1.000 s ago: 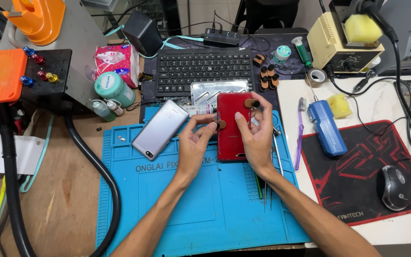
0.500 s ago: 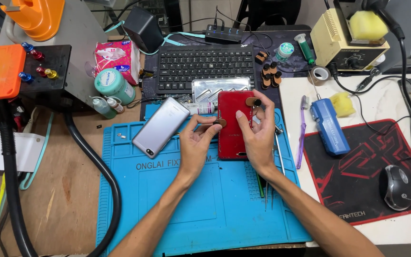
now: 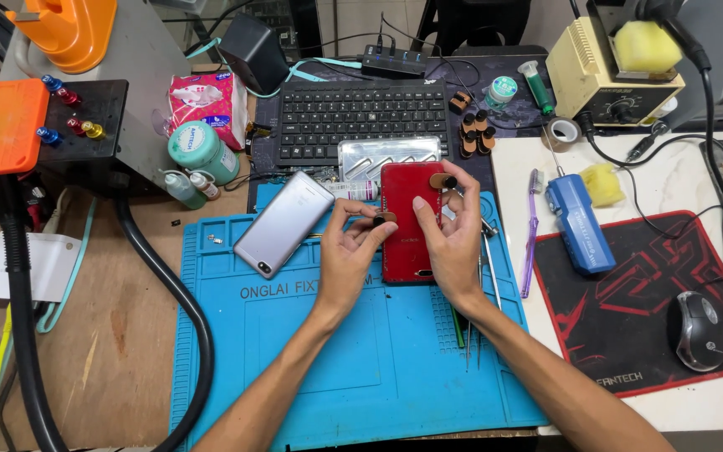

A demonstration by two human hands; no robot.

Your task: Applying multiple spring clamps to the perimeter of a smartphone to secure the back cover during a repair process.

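Red phone (image 3: 410,219) lies flat on the blue mat (image 3: 353,368), top end near the keyboard (image 3: 361,113), long axis running away from the person. Both hands on it

Left hand (image 3: 351,255): fingers curled, thumb and forefinger pinching a small brown clip (image 3: 385,218) at the phone's left edge. Grasping the clip, not the phone body

Right hand (image 3: 453,238): fingers raised and bent over the phone's right side, fingertips at a second brown clip (image 3: 440,180) with a dark tip, sitting on the top right corner. Looks like a light pinch; can't tell how firm, thumb contact is partly hidden

Silver phone (image 3: 284,223) lies back up, tilted, just left of the left hand, half on the mat, touching neither hand

Around them:
- metal tray (image 3: 387,153) just behind the red phone, between it and the keyboard
- more brown clips (image 3: 475,134) grouped right of the keyboard
- tweezers (image 3: 489,251) on the mat just right of the right hand, partly under the wrist
- blue tool (image 3: 579,222) and purple brush (image 3: 530,238) on the white worktop (image 3: 520,159) to the right
- mouse (image 3: 700,331) on the red and black pad (image 3: 638,285), well apart
- green tub (image 3: 202,151) and small bottles (image 3: 186,188) left of the keyboard
- black hose (image 3: 186,310) curving along the mat's left edge
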